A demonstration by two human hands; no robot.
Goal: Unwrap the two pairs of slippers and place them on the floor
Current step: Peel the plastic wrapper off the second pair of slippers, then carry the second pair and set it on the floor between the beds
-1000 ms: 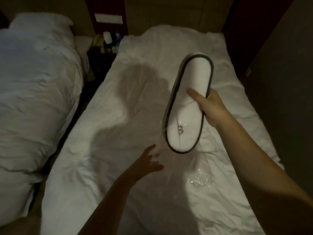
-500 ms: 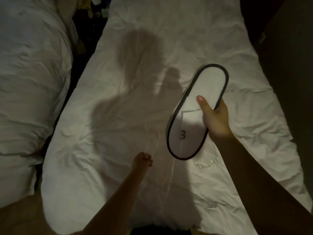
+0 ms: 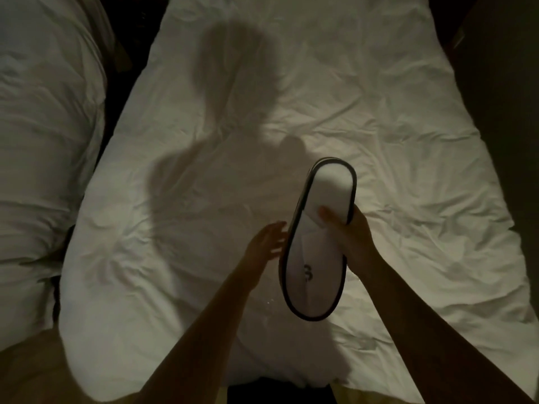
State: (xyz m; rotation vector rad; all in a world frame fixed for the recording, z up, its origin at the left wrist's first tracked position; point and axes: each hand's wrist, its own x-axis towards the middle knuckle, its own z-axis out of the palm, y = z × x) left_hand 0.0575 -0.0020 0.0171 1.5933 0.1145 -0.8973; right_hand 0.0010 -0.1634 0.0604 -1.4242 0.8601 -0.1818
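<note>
White slippers [image 3: 318, 243] with a black rim and a dark logo are held upright over the bed, stacked flat as one pair, toe end down. My right hand [image 3: 354, 237] grips them at the middle of their right edge, thumb across the front. My left hand [image 3: 267, 240] hovers just left of the slippers with fingers spread, close to their left edge; contact is not certain. A faint glint of clear plastic wrap [image 3: 268, 304] lies on the sheet below. No other pair is visible.
A white crumpled duvet covers the bed [image 3: 204, 199] under my hands. A second white bed [image 3: 43, 141] stands at the left across a dark gap [image 3: 116, 91]. A dark wall [image 3: 507, 112] runs along the right. Dim floor shows at the bottom left.
My right hand brought the slippers down and closer to me. My left hand let go of the plastic wrap, opened, and rose to the slippers' left edge. The view tilted down.
</note>
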